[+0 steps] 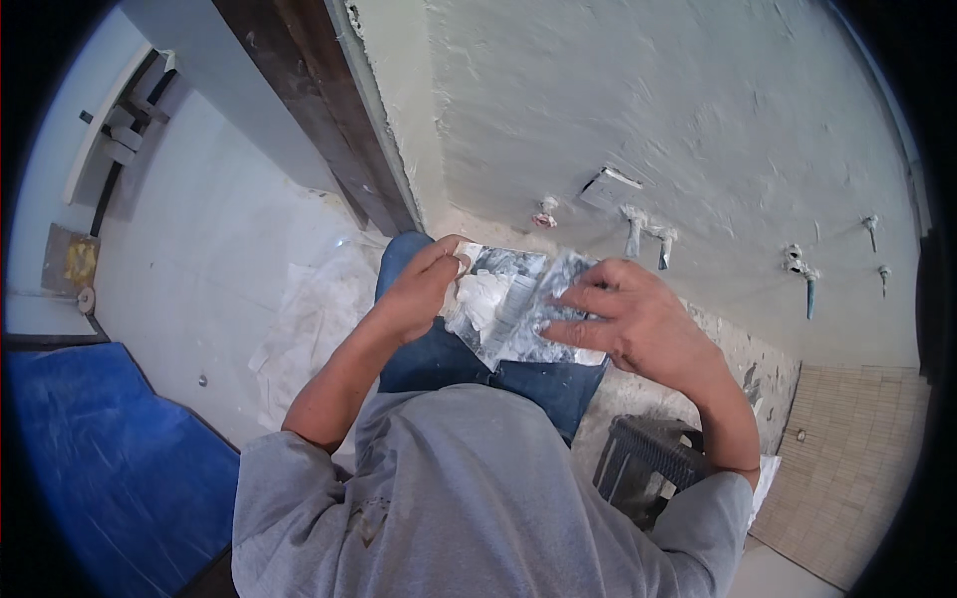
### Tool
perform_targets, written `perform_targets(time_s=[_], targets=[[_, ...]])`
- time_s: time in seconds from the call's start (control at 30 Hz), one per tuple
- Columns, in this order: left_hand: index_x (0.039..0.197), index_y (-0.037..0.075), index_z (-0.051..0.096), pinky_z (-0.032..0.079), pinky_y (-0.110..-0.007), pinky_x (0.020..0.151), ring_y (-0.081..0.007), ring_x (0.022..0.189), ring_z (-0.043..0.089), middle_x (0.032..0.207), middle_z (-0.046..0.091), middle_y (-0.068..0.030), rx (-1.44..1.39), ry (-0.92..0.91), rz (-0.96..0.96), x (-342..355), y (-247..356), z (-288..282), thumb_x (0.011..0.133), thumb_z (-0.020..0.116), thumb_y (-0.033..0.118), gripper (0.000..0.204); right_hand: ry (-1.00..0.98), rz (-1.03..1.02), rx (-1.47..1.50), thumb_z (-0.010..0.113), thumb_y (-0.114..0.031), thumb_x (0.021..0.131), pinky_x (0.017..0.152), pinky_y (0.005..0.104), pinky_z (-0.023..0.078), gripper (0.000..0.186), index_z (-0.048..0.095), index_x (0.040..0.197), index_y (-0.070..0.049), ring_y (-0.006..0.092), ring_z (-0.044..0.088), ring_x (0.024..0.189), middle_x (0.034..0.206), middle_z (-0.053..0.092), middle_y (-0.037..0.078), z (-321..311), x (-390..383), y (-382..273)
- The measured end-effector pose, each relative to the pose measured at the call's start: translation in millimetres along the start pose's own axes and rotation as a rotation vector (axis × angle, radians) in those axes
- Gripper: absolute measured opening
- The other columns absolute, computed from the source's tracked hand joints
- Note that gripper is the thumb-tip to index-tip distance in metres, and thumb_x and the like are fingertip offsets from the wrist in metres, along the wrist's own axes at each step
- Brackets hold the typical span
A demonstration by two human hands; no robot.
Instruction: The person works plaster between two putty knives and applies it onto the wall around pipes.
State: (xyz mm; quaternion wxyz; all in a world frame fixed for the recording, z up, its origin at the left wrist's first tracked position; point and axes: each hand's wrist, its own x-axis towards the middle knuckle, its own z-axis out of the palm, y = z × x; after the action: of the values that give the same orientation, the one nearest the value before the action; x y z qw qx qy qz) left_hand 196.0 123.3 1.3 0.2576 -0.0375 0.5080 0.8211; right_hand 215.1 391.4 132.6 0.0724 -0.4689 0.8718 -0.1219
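Note:
My left hand (417, 297) grips the left edge of a flat metal filling blade (520, 262), its surface smeared white. On it sits a lump of white putty (481, 297). In my right hand (638, 324) is a second broad metal filling blade (520, 342), also streaked with putty. The fingers lie spread across its top, while the thumb is hidden behind. Both blades meet or overlap in front of me, above my knees in blue jeans (424, 361).
Ahead is a grey-white plastered wall (648, 100) with a recessed box (610, 187), a red-handled valve (545, 212) and several protruding pipe fittings (638, 227). A dark wooden door frame (324, 95) rises left of it. Nearby are a dark plastic crate (648, 453) and a blue sheet (110, 463).

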Motion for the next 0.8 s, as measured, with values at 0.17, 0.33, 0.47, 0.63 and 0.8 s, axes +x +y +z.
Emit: perform_targets(time_s=[0.17, 0.33, 0.47, 0.63, 0.8], targets=[[0.119, -0.001, 0.058, 0.047, -0.027, 0.085, -0.0125, 0.096, 0.056, 0.104, 0.062, -0.0055, 0.208, 0.021, 0.018, -2.4, -4.3, 13.5, 0.097, 0.043, 0.012, 0.029, 0.182, -0.084, 0.001, 0.066, -0.008, 0.069, 0.087, 0.0379, 0.051, 0.045, 0.075, 0.11, -0.023, 0.0236, 0.06, 0.102, 0.113, 0.069, -0.001, 14.9, 10.8, -4.0], [0.118, -0.001, 0.059, 0.047, -0.025, 0.082, -0.0116, 0.093, 0.057, 0.104, 0.063, -0.0064, -0.004, 0.004, 0.065, 2.9, -3.2, 12.0, 0.098, 0.042, 0.012, 0.029, 0.107, -0.052, -0.018, 0.066, -0.006, 0.069, 0.087, 0.0374, 0.05, 0.043, 0.075, 0.108, -0.021, 0.0236, 0.06, 0.102, 0.113, 0.069, 0.0, 17.1, 2.2, -4.5], [0.12, 0.0, 0.059, 0.049, -0.027, 0.082, -0.0129, 0.093, 0.061, 0.107, 0.064, -0.0074, 0.096, 0.128, 0.139, 4.2, -2.1, -11.2, 0.097, 0.042, 0.01, 0.031, 0.193, 0.001, 0.109, 0.068, -0.004, 0.071, 0.086, 0.0358, 0.051, 0.037, 0.076, 0.104, -0.018, 0.0223, 0.062, 0.099, 0.108, 0.07, 0.001, 20.5, -10.5, 17.1], [0.12, -0.001, 0.058, 0.053, -0.029, 0.084, -0.0155, 0.098, 0.065, 0.109, 0.064, -0.0084, -0.14, 0.157, 0.188, 5.2, 20.0, 20.3, 0.098, 0.044, 0.012, 0.029, 0.667, 0.227, 1.116, 0.068, -0.004, 0.083, 0.086, 0.0366, 0.053, 0.032, 0.067, 0.115, -0.006, 0.0239, 0.065, 0.099, 0.114, 0.068, 0.011, 114.1, -76.2, 70.7], [0.132, 0.0, 0.053, 0.052, -0.032, 0.091, -0.0204, 0.107, 0.064, 0.119, 0.063, -0.0113, 0.039, 0.133, 0.255, 9.7, 8.9, -14.5, 0.1, 0.047, 0.015, 0.036, 1.159, 0.22, 1.787, 0.062, -0.016, 0.097, 0.079, 0.0425, 0.057, 0.038, 0.052, 0.131, -0.001, 0.0262, 0.068, 0.097, 0.114, 0.066, 0.014, 159.0, -102.3, 68.2]])
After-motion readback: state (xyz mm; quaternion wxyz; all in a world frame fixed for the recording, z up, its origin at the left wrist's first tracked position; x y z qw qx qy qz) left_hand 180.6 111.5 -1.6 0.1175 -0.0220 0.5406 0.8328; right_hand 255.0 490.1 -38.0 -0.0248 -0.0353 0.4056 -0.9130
